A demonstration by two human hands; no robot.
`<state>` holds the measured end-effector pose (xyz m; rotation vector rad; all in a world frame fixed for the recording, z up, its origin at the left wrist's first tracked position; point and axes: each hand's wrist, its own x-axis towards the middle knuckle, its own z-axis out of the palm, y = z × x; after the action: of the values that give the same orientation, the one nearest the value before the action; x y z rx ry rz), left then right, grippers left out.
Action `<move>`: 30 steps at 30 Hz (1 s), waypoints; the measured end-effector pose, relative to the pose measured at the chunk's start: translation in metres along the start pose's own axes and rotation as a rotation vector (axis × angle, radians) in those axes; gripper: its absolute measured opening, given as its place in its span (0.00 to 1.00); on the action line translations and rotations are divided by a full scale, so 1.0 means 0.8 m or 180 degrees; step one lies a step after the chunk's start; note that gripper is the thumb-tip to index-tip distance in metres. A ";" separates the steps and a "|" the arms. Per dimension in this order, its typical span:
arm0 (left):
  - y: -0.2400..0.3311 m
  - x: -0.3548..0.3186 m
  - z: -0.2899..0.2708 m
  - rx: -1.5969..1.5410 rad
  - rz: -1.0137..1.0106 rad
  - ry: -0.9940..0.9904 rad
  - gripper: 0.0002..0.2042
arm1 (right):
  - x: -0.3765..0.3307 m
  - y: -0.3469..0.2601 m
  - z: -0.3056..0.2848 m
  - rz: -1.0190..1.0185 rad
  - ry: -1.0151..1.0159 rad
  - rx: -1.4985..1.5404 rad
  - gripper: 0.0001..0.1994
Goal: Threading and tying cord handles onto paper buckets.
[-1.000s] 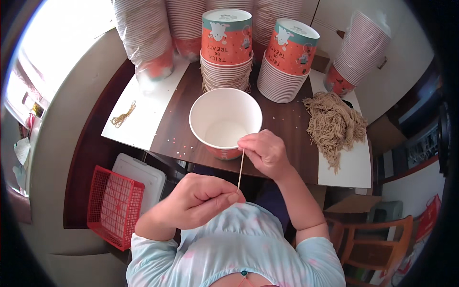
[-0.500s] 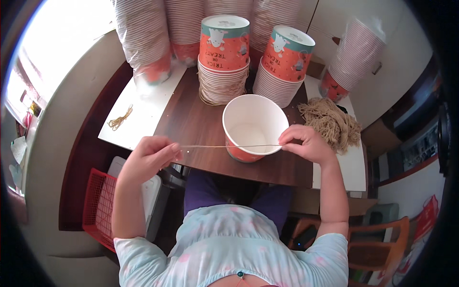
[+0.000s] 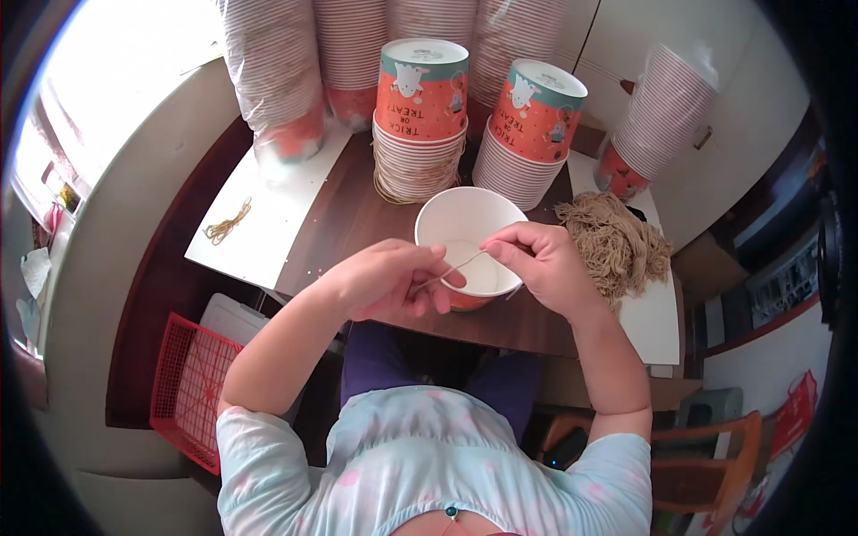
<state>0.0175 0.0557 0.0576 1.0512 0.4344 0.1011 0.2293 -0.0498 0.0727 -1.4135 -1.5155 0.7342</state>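
Well to the left of the open tub (image 3: pixel 458 214), below the level of the desk (image 3: pixel 335 210), a red lattice basket (image 3: pixel 183 375) is seen; nearer the tub, a small looped hank (image 3: pixel 228 223) is laid on the white end panel, with a plastic-wrapped stack (image 3: pixel 273 85) set beyond it. The space behind the tub is taken up by an inverted stack ringed with thin cords (image 3: pixel 420 161) and, just to its right, by a second inverted stack (image 3: pixel 523 147). To the tub's right, a tangled tan yarn heap (image 3: pixel 617 246) is piled, backed by another wrapped stack (image 3: pixel 661 116). The tub is smooth, white and round inside, orange outside; the desk is dark and wood-patterned in the middle. The tub's near rim is partly hidden by the hands. Over the left of the tub, the left hand (image 3: pixel 389 281) is held with its fingers loosely parted and the cord (image 3: pixel 467 261) run across them; whether it is pinched there cannot be told. At the tub's right, the cord is pinched between thumb and forefinger in the narrow grip of the right hand (image 3: pixel 545 268).
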 end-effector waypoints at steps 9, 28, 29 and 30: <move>-0.009 -0.017 0.003 0.0997 0.0183 0.0383 0.10 | -0.011 0.001 -0.006 -0.0335 0.0065 -0.1128 0.11; -0.002 0.014 -0.012 0.3415 0.2057 0.2156 0.14 | 0.015 0.015 0.018 -0.1002 0.0347 -0.1470 0.04; 0.001 0.030 -0.026 0.3556 0.2248 0.2444 0.15 | 0.033 0.027 0.008 -0.1019 0.0502 -0.1475 0.05; 0.004 0.049 -0.037 0.3568 0.2265 0.2411 0.15 | 0.049 0.038 -0.004 -0.1037 0.0689 -0.1504 0.05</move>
<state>0.0416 0.0928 0.0364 2.2539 0.8114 1.0024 0.2478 -0.0067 0.0558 -1.4706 -1.7554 0.0174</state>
